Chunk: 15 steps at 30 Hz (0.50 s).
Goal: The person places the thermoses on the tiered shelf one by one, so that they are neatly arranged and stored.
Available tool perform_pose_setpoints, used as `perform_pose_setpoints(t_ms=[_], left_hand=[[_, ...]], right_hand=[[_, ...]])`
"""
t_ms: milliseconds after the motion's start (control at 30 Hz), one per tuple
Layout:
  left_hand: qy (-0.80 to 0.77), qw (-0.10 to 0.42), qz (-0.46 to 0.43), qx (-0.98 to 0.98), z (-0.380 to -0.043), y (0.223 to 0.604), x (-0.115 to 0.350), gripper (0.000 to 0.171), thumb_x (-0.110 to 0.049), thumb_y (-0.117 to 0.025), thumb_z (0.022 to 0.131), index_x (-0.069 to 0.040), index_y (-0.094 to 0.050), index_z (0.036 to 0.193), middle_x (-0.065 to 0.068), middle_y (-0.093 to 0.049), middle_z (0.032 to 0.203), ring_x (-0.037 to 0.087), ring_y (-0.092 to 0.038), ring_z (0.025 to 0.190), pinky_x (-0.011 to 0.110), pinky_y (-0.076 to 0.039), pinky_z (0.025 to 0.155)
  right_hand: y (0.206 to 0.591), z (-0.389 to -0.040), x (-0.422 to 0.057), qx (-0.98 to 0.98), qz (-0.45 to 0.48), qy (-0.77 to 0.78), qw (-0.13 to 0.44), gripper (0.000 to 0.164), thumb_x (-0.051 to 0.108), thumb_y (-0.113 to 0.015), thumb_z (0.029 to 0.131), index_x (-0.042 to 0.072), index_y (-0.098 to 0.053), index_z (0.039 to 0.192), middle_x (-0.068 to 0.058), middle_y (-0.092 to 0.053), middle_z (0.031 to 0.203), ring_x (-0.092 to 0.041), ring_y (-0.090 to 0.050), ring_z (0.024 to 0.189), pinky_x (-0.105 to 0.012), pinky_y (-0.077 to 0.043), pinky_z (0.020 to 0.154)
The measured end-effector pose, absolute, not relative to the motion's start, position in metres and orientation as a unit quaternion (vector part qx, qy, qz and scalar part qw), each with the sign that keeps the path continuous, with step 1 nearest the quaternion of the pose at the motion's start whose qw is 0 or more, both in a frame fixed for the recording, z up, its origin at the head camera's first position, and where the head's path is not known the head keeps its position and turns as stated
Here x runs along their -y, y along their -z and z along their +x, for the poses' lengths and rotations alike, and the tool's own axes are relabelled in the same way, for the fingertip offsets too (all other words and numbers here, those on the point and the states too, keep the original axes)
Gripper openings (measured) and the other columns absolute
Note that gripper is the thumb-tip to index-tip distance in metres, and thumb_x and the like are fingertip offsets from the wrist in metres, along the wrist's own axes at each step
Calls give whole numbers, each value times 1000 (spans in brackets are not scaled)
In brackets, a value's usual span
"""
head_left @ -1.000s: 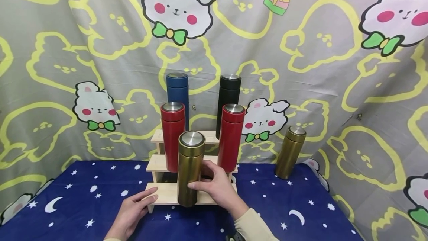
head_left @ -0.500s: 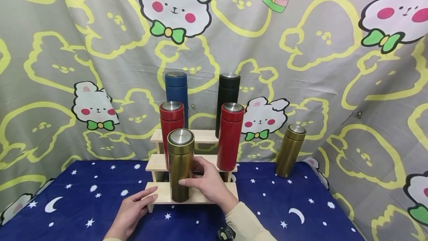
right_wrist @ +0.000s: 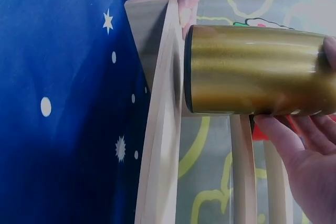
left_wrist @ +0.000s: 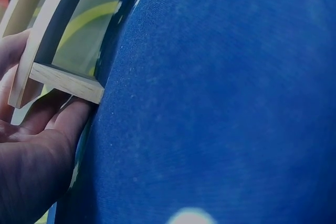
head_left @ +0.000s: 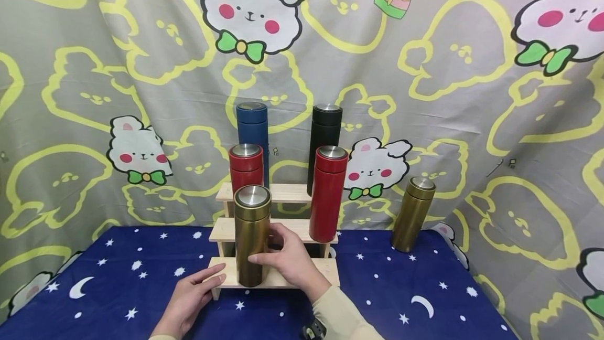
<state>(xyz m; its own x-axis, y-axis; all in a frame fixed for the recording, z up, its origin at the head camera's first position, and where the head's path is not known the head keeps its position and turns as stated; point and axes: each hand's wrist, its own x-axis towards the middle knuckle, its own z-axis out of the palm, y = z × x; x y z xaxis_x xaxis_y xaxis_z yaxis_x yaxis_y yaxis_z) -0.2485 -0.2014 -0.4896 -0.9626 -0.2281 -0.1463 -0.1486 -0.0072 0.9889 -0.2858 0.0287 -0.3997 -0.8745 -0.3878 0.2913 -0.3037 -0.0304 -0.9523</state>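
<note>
My right hand point(head_left: 292, 264) grips a gold thermos flask point(head_left: 251, 235) with a steel-topped lid, thumb in front and fingers round its far side. The flask stands upright at the left part of the lowest step of a three-step wooden display stand point(head_left: 325, 273). In the right wrist view, the dark base of the gold flask point(right_wrist: 252, 69) is right at the step's surface. At the stand's left end, my left hand point(head_left: 189, 293) holds the lowest step. The left wrist view shows that hand point(left_wrist: 39, 166) with its fingers on both sides of the board point(left_wrist: 65, 82).
Two red flasks, one left point(head_left: 246, 172) and one right point(head_left: 327, 198), stand on the middle step. Behind them, a blue flask point(head_left: 252, 127) and a black flask point(head_left: 325, 127) occupy the top step. Another gold flask point(head_left: 412, 216) stands on the blue starry cloth point(head_left: 118, 277) at right.
My right hand has carried the gold flask left along the lowest step, so it now covers more of the left red flask. My left hand has stayed at the stand's end.
</note>
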Motion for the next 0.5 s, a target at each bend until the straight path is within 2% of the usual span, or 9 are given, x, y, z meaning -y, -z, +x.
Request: perform_pose_setpoints(t_ms=[200,500], left_hand=[[702,29,131,700,-248,489,202,45,-19,-79,85,2,-67,124,24,-49,140,12,-58,103,29,-50,84],[693,25,138,707,-249,490,203,47,-22,-79,85,0,-67,124,24,-48,141,13,-56,104,30,-50,83]], right_hand=[[401,-285,-23,-705,-234,668,29,60,5,-84,74,7,-60,128,-5,-62,116,-22,-60,108,-34,-51,90],[403,-281,-20,-711,-221,667,20,63,3,-84,74,6,-57,131,-6,-60,117,-23,-58,109,-37,-50,92]])
